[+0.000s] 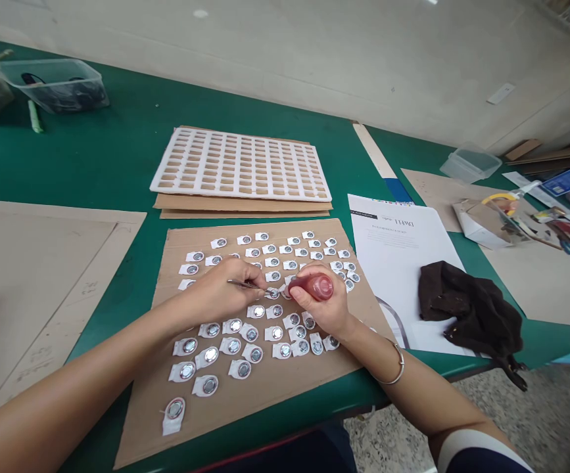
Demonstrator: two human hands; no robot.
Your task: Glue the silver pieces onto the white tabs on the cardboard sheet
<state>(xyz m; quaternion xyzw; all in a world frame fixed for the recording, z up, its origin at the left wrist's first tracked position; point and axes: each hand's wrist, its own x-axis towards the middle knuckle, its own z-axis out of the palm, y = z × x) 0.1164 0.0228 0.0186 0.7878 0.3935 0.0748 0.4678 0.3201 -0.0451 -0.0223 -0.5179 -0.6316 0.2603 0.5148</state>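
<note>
A pair of metal tweezers (pixel 244 284) is pinched in my left hand (pixel 225 286), their tips at a small white tab with a round silvery disc (pixel 273 293). My right hand (pixel 331 309) wraps round a small red squeeze bottle (pixel 317 286), tilted so its narrow end points left toward that same disc. Whether the bottle's tip touches the disc, I cannot tell. Several more of these tabbed discs (pixel 206 385) lie in loose rows on a brown cardboard sheet (pixel 141 427) beneath both hands, some hidden behind my fingers.
Behind the cardboard, a white slotted grid sheet (pixel 240 164) rests on stacked cardboard. To the right lie a printed paper (pixel 393 249), a dark brown cloth (pixel 467 315) and yellow-handled scissors (pixel 504 197). Clear plastic tubs (pixel 62 75) stand at the far left on the green table (pixel 107 151).
</note>
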